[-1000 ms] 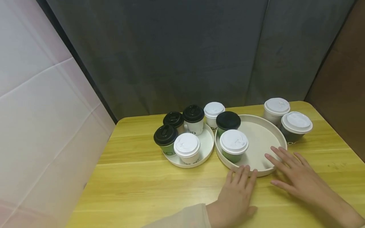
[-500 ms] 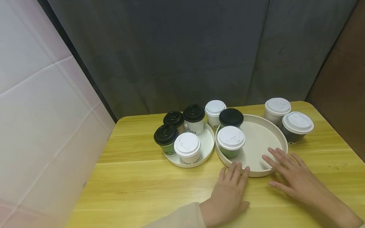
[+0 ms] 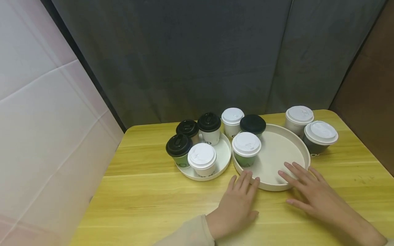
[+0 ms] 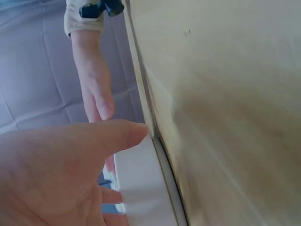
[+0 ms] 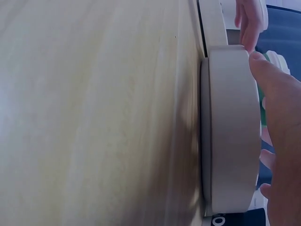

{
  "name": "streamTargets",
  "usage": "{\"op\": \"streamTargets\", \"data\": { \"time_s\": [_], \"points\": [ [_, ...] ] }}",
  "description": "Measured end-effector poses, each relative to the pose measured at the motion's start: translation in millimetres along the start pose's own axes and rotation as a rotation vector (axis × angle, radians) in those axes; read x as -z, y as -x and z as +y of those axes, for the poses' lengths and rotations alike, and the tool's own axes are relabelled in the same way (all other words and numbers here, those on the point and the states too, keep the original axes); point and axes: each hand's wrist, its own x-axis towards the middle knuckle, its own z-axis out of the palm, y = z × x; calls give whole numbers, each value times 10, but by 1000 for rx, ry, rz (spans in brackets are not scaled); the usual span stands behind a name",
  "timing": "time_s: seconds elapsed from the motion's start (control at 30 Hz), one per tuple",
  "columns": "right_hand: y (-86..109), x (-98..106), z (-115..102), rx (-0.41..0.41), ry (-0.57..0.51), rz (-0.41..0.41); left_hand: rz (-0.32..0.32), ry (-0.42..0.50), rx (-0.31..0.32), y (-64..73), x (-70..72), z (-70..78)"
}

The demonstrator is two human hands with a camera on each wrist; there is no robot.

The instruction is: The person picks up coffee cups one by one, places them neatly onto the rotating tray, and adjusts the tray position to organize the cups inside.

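A large round cream tray (image 3: pixel 284 157) stands on the table, carrying a green paper cup with a white lid (image 3: pixel 246 148) and a black-lidded cup (image 3: pixel 253 124) at its left side. My left hand (image 3: pixel 235 205) lies palm down, fingertips at the tray's front-left rim. On the front-right, my right hand (image 3: pixel 311 194) reaches over the rim with spread, relaxed fingers. In the left wrist view the left hand (image 4: pixel 61 165) is beside the pale tray wall (image 4: pixel 143 183). The right wrist view has the right thumb at the tray's wall (image 5: pixel 235 132), above a thin grey base (image 5: pixel 205 141).
Left of it, a smaller white tray (image 3: pixel 223 152) holds a white-lidded cup (image 3: pixel 202 159) and several black-lidded ones. A white-lidded cup (image 3: pixel 232 119) stands behind both trays. Two more, one pale (image 3: pixel 299 118) and one dark (image 3: pixel 320 135), stand right of the large tray.
The large tray has turned clockwise: its white-lidded cup went left and back, its black-lidded cup right and back. My left hand slid left along the rim; the right shifted slightly left.
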Motion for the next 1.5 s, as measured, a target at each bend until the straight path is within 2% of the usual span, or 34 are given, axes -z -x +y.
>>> {"op": "streamTargets", "data": {
  "time_s": [0.4, 0.67, 0.83, 1.1, 1.23, 1.5],
  "points": [
    [-22, -43, -80, 45, 19, -10, 37, 66, 16, -7, -21, -181],
    [-46, -89, -120, 82, 27, -1, 116, 92, 14, -21, -39, -250],
    [-62, -86, -161, 92, 22, -8, 98, 110, 25, -39, -51, -288],
    [-67, -89, -192, 93, 25, -19, 107, 103, 29, -61, -74, -337],
    [-70, -98, -200, 92, 28, -21, 105, 130, 31, -58, -80, -353],
    [-70, -107, -214, 83, 23, -26, 139, 155, 25, -58, -102, -369]
  ]
}}
